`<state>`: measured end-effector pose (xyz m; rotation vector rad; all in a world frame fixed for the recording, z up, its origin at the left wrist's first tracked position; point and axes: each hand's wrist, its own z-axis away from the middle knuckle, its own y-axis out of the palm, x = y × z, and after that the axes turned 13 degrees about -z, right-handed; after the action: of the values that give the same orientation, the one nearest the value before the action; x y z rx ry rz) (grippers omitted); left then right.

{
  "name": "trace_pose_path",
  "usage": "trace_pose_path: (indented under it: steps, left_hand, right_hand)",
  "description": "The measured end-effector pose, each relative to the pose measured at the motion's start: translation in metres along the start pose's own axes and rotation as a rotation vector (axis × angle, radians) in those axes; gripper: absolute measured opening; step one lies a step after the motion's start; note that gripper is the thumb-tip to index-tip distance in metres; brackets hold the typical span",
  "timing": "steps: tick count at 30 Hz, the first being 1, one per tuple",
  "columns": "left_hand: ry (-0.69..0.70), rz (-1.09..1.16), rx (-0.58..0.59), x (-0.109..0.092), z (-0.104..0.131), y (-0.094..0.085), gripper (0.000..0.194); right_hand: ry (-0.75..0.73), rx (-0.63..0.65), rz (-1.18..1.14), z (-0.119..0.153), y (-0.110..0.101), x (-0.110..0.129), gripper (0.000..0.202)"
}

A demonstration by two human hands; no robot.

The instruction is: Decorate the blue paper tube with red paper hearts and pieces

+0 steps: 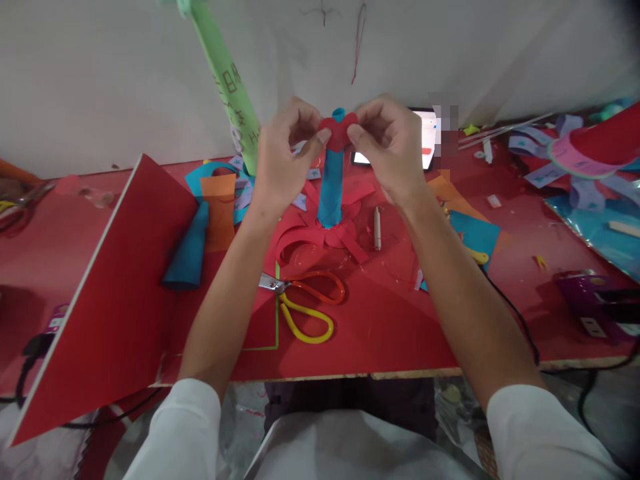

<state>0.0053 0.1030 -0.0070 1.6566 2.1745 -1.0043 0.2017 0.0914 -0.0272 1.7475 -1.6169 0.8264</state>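
Heart (339, 138), red | fronting upper tube (332, 190) | left hand (287, 150), right hand (393, 150): pinching opposite lobes | advise light, level grip

Scissors (282, 287) on table (390, 327), before tube (332, 190).

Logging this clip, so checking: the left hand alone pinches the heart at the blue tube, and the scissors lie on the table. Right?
Not quite: the head view shows the left hand and right hand both pinching the heart at the blue tube. The scissors do lie on the table.
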Motion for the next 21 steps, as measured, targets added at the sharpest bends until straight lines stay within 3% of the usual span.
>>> trace_pose_path:
  steps: [12, 18, 21]
  left_hand:
    - [-0.04, 0.047, -0.043, -0.01, 0.002, 0.003, 0.017]
    - [-0.046, 0.025, -0.074, -0.012, 0.002, 0.003, 0.01]
    - [-0.039, -0.003, -0.055, -0.015, 0.002, 0.001, 0.012]
  right_hand:
    - [-0.005, -0.022, -0.064, 0.001, 0.005, -0.002, 0.043]
    - [0.067, -0.037, -0.021, 0.001, 0.004, -0.001, 0.05]
    - [0.005, -0.022, -0.03, 0.0, 0.003, -0.002, 0.05]
